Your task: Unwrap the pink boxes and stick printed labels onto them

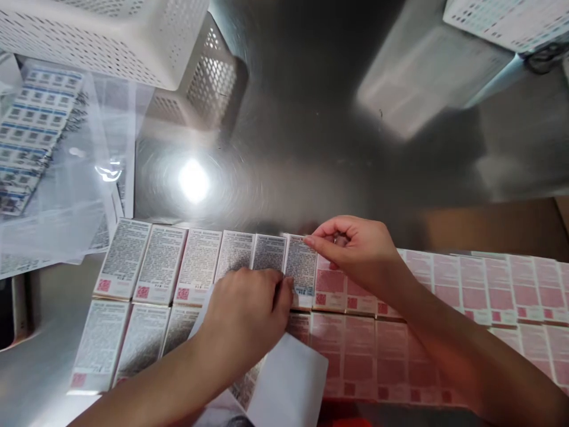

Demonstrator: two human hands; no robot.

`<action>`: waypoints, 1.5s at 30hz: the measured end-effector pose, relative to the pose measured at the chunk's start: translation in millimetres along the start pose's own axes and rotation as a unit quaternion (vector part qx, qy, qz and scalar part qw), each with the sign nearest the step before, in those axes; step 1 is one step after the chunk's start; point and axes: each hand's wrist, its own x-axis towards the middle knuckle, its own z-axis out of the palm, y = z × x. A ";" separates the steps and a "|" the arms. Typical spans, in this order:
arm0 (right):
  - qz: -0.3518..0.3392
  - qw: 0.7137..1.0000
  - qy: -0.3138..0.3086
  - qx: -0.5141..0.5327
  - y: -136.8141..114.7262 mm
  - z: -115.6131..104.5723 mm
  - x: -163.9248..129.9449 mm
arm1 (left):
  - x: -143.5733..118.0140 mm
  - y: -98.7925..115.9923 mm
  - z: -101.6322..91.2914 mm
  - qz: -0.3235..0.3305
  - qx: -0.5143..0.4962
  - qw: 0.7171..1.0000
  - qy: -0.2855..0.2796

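Two rows of small silvery boxes with fine print and pink square codes lie side by side along the near part of the table. My left hand (249, 308) is curled closed over the middle boxes, and a white paper sheet (293, 379) comes out from under it on both sides. My right hand (355, 246) is closed in a pinch, thumb and forefinger at the top corner of a printed box (300, 267) in the far row. Whatever sits between those fingertips is too small to make out.
A white perforated basket (133, 41) stands at the upper left, another white basket (511, 24) at the upper right. Sheets of square-code labels (40, 124) and clear plastic lie at the left. The shiny metal table (302, 166) reflects a lamp. A brown cardboard piece (502, 228) shows at the right.
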 end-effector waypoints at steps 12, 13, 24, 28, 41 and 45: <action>-0.022 0.999 0.001 -0.034 -2.8 0.2 1.3 | 3.8 0.3 -0.6 -0.019 0.007 0.999 -0.027; -0.023 0.999 0.001 -0.036 -3.2 0.1 1.4 | 3.9 0.2 -0.2 -0.017 0.006 1.000 -0.025; -0.022 0.999 0.003 -0.044 -4.1 -0.1 0.8 | 3.2 1.8 -0.6 -0.020 0.028 0.999 -0.023; -0.022 0.999 0.004 -0.049 -5.2 -0.5 0.9 | 2.2 3.0 -1.7 -0.011 0.028 0.999 -0.018; -0.022 0.999 0.023 -0.033 -6.8 2.6 -1.2 | 4.4 4.4 -3.8 -0.030 0.034 0.998 -0.037; -0.033 0.999 0.024 -0.011 -3.5 4.0 -2.6 | 3.7 2.7 -1.3 -0.034 0.022 0.999 -0.022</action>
